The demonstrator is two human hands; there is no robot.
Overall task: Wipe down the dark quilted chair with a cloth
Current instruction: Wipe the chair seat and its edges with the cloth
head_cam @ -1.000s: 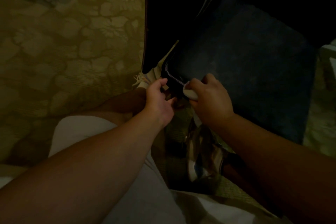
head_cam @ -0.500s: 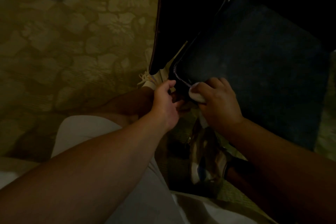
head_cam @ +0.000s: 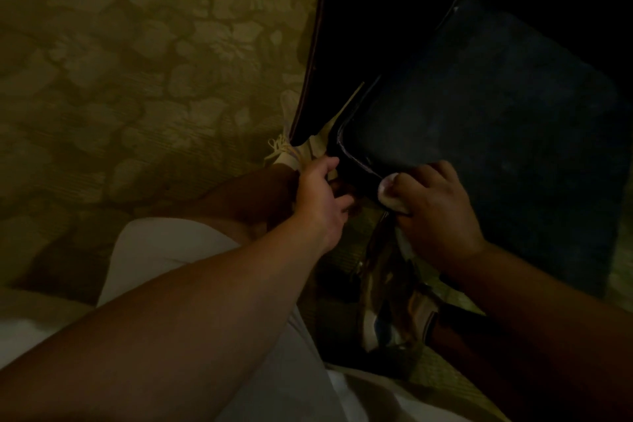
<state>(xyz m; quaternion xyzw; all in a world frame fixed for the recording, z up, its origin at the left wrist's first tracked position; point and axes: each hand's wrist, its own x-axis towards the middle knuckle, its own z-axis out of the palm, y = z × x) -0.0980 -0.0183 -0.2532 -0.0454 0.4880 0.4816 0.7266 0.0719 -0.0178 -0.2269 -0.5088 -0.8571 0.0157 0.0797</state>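
Note:
The dark chair fills the upper right, its seat seen from above in dim light. My right hand grips a small pale cloth and presses it against the seat's front left corner edge. My left hand curls around the chair's frame just below that corner, thumb up by the rim. What the left fingers hold underneath is hidden in shadow.
A yellow-green floral carpet covers the floor at left. A dark panel stands beside the chair, with a pale fringed fabric at its foot. My white-clad knee is below. A shiny metal chair leg hangs under the seat.
My right hand with the cloth has slid slightly right along the seat's front edge. The left hand stays at the corner.

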